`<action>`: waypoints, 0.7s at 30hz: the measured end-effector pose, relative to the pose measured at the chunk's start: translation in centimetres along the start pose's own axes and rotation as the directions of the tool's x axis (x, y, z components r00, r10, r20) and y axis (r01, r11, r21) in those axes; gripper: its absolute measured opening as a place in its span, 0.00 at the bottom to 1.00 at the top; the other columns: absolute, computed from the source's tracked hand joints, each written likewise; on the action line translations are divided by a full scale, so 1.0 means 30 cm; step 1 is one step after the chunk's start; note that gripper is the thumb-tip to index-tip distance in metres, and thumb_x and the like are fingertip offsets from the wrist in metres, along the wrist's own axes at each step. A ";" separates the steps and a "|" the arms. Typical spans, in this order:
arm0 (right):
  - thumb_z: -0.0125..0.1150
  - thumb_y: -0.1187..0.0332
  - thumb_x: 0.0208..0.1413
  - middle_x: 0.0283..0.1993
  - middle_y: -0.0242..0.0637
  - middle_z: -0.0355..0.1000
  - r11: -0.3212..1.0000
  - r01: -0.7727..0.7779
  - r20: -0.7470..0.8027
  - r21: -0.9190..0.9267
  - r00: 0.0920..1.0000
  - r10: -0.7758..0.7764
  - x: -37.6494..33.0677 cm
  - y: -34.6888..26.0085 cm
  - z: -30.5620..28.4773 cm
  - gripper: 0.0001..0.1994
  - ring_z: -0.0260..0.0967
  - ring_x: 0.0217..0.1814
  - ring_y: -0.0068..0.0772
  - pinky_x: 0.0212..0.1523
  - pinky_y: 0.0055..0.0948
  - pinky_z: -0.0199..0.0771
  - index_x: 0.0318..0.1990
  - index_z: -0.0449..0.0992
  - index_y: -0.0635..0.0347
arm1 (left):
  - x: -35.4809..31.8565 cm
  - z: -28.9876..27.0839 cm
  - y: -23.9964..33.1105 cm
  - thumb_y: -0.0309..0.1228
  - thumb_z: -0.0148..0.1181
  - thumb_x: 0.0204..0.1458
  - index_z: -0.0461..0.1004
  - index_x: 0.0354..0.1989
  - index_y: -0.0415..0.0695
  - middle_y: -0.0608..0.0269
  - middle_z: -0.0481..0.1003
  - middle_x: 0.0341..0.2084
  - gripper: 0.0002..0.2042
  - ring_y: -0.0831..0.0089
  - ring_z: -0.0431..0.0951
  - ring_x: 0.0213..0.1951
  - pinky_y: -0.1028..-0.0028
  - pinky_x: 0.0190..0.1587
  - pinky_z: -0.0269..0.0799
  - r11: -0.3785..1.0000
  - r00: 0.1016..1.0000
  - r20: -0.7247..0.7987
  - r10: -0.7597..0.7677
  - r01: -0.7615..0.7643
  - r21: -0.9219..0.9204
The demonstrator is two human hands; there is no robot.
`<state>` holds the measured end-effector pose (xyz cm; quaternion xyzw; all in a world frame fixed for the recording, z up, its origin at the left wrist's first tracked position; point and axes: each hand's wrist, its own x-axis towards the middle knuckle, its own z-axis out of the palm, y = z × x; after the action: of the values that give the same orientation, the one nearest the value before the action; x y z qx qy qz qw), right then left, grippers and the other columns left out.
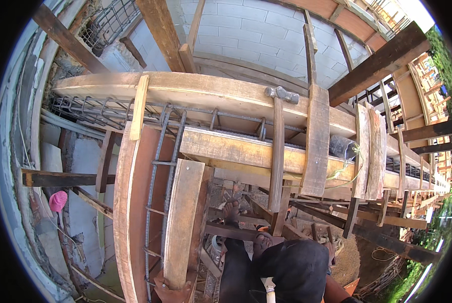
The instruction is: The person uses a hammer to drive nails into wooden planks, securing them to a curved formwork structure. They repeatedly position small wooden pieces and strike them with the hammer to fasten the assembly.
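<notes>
At the lower edge, my left hand (pixel 171 289) is closed around the near end of a wooden plank (pixel 183 227), the side board of a narrow form. Beside that plank runs a ladder-like cage of steel rebar (pixel 155 207), with another board (pixel 126 212) on its left. Something like my right forearm (pixel 333 290) shows beside my bent knee (pixel 299 267); the fingers of my right hand cannot be made out. A pale handle (pixel 270 290) stands up between my legs. Farther off, a steel hammer head (pixel 281 94) sits at the top of a wooden strip (pixel 277 156).
A long timber form (pixel 200 91) with rebar inside crosses ahead, bridged by short boards (pixel 316 141). A dark bundle (pixel 341 147) lies in it. Slanting posts (pixel 382 63) and a block wall (pixel 256 30) stand beyond. Below my feet (pixel 261 242) are braces and ground. A pink hat-like item (pixel 58 201) hangs left.
</notes>
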<state>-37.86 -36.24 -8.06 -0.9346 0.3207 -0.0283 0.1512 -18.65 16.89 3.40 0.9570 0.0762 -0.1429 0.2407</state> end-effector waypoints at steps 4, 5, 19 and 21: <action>0.44 0.49 0.71 0.34 0.33 0.71 0.728 -0.629 0.398 0.272 0.762 0.510 0.035 0.024 -0.105 0.23 0.68 0.39 0.34 0.40 0.38 0.67 0.35 0.73 0.60 | 0.016 0.098 -0.097 0.50 0.84 0.26 0.65 0.45 0.37 0.52 0.73 0.33 0.43 0.56 0.79 0.33 0.60 0.33 0.76 0.991 0.991 -0.082 0.109 -0.114 -0.066; 0.44 0.48 0.72 0.35 0.32 0.71 0.437 -0.775 0.456 0.456 0.625 0.634 0.127 -0.012 -0.160 0.24 0.68 0.39 0.31 0.40 0.37 0.67 0.35 0.73 0.60 | 0.055 0.097 -0.064 0.50 0.84 0.26 0.65 0.45 0.37 0.51 0.73 0.36 0.43 0.54 0.79 0.34 0.59 0.35 0.76 0.989 0.986 -0.107 0.132 -0.138 -0.058; 0.76 0.67 0.49 0.64 0.58 0.59 0.924 0.131 0.080 0.358 0.982 -0.170 1.040 -1.240 -0.193 0.42 0.63 0.65 0.64 0.64 0.48 0.69 0.70 0.58 0.61 | 0.015 0.080 -0.099 0.55 0.83 0.28 0.59 0.44 0.40 0.47 0.64 0.47 0.44 0.46 0.71 0.50 0.55 0.48 0.73 0.993 0.995 0.053 0.087 -0.090 0.070; 0.75 0.66 0.49 0.61 0.59 0.62 0.899 0.092 -0.011 0.428 0.995 -0.097 1.059 -1.224 -0.152 0.40 0.64 0.62 0.61 0.63 0.49 0.68 0.69 0.60 0.63 | 0.007 0.069 -0.115 0.57 0.82 0.30 0.57 0.46 0.42 0.46 0.64 0.47 0.45 0.46 0.70 0.50 0.53 0.50 0.72 0.992 0.993 0.051 0.104 -0.107 0.061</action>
<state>8.33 -29.27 5.93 -0.8931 0.2602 -0.1004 0.3529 -19.69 18.92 0.09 0.9632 0.0150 -0.1554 0.2189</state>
